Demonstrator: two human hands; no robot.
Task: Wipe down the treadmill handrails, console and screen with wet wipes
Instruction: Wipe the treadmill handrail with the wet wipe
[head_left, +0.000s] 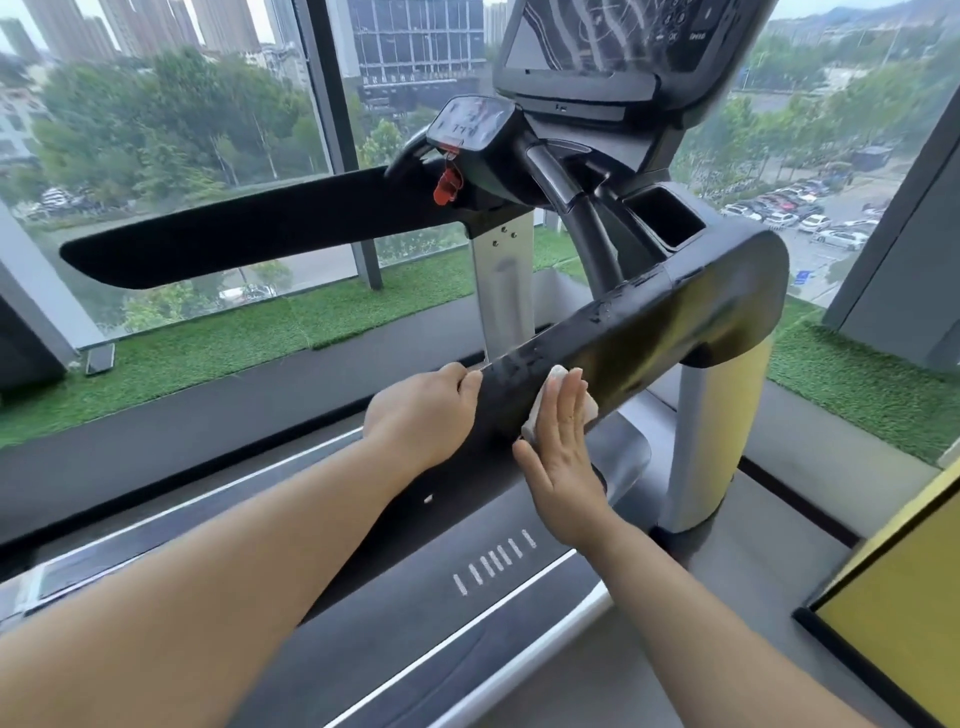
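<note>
Right grip (563, 457) lies flat with straight fingers, pressing the wet wipe (591, 408) against the side of the near handrail (649, 322). Left grip (426, 410) curls over the same rail just beside it, at the lower end. The rail's long axis climbs up and away from both grips toward the console (470, 124), so the next stroke probably slides along that line. The far handrail (249, 228) sits well apart, on the left grip's side.
</note>
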